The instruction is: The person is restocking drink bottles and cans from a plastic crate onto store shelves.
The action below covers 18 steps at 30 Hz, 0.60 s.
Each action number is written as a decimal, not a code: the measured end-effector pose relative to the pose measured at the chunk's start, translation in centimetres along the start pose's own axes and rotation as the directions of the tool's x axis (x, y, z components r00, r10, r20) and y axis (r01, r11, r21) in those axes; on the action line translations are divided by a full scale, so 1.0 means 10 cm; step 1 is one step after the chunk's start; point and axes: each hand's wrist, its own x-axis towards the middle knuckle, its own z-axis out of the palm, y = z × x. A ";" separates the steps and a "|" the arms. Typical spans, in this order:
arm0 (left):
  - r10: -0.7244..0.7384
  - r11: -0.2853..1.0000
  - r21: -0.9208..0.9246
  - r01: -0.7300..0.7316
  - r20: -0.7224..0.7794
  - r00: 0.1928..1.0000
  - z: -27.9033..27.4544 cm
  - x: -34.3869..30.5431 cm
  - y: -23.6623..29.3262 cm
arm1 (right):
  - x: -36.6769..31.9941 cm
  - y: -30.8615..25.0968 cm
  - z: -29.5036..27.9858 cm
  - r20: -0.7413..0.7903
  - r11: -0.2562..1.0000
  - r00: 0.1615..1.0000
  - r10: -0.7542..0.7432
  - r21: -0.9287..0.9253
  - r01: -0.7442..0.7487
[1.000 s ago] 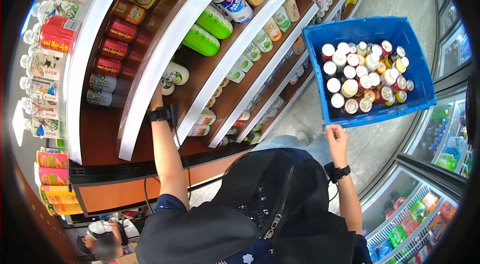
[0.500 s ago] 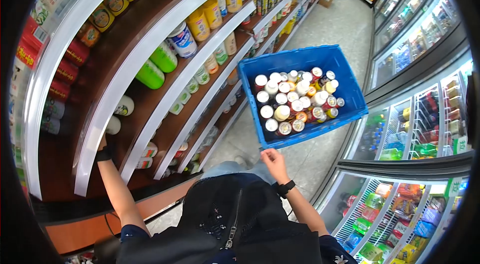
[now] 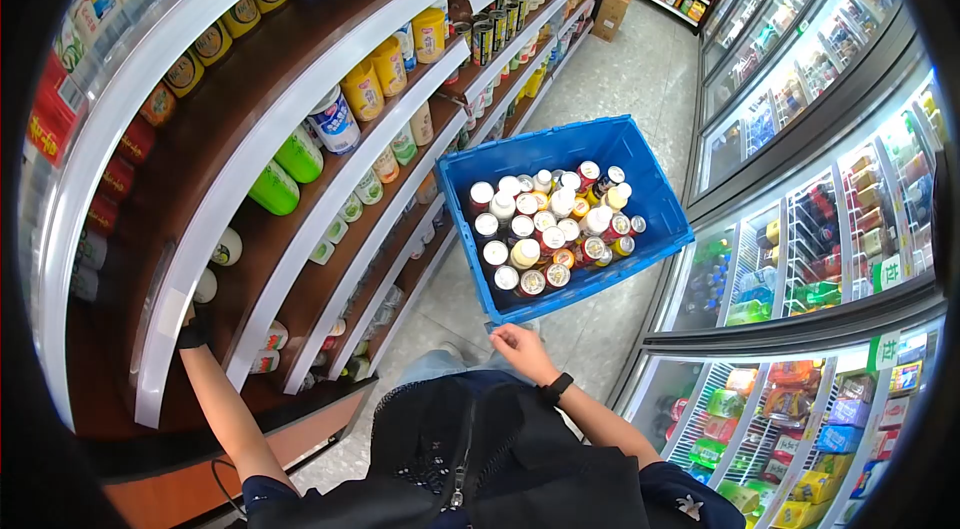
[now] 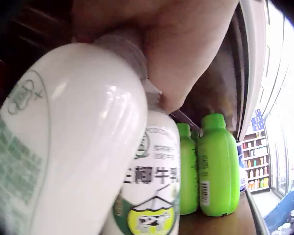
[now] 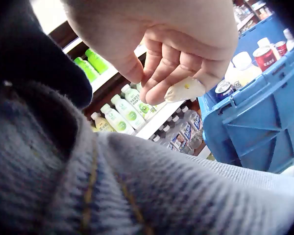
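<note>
My left hand [image 4: 191,44] reaches into the shelf and grips a white bottle [image 4: 83,127] by its neck, in the left wrist view. The bottle leans, its broad side close to the camera. My thumb lies at the top of a second white bottle [image 4: 154,171] with a cow on its label; my other fingers are mostly hidden. Just beyond stand green bottles [image 4: 218,169]. Most of that hand is behind the shelf edge [image 3: 165,329] in the head view. My right hand [image 3: 522,351], fingers loosely curled, is near the blue crate's [image 3: 590,304] near corner. One finger has a white wrap [image 5: 185,90].
The crate, holding several cans and bottles [image 3: 560,229], stands in the aisle [image 3: 590,79]. Curved shelves with white price rails [image 3: 300,99] rise on the left. Glass-door fridges [image 3: 780,319] line the right. A cardboard box [image 3: 610,17] stands farther down the aisle.
The head view has swung, so shelves and crate appear farther left and more fridge shows. My left hand stays at the white bottles and my right hand stays near the crate's corner.
</note>
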 end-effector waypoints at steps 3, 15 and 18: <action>-0.048 0.997 0.056 0.045 0.046 0.998 -0.11 0.02 0.17 | 0.08 -0.19 -0.13 0.073 0.994 0.996 -0.058 -0.090 0.064; 0.204 0.974 0.112 -0.195 -0.078 0.976 -1.29 -0.31 1.80 | 0.35 -0.34 -1.02 0.350 0.848 0.876 -0.332 -0.296 0.440; 0.235 0.963 0.149 -0.227 -0.040 0.971 -1.41 -0.45 2.04 | 0.46 -0.50 -1.24 0.406 0.824 0.830 -0.383 -0.255 0.505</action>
